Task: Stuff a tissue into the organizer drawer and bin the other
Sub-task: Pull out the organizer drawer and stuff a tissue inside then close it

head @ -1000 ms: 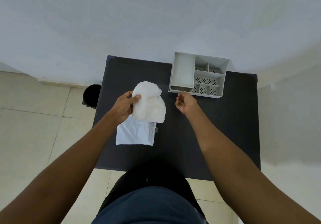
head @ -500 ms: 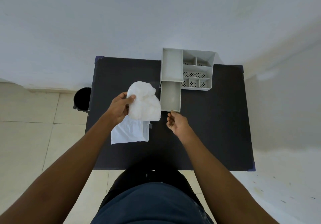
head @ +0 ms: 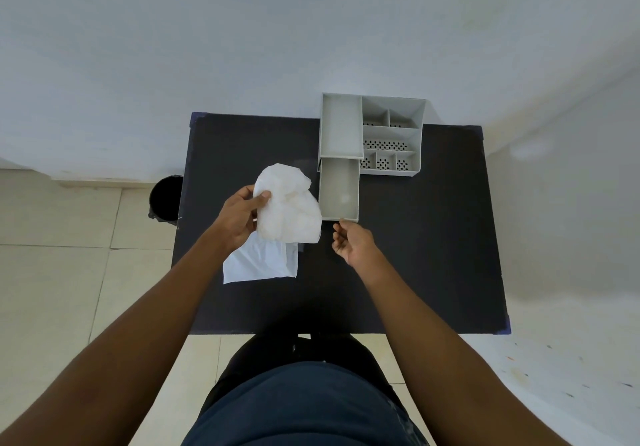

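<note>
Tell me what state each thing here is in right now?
Drawer: pulled out, empty.
Organizer: upright at table's far edge, compartments look empty.
Crumpled tissue: held up in left hand.
Flat tissue: lying on table.
Right hand: empty, by drawer front.
Bin: open, on the floor.

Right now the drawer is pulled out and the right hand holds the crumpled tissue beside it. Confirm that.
Not quite: the head view shows the left hand holding the crumpled tissue. The right hand is empty, just below the pulled-out drawer.
</note>
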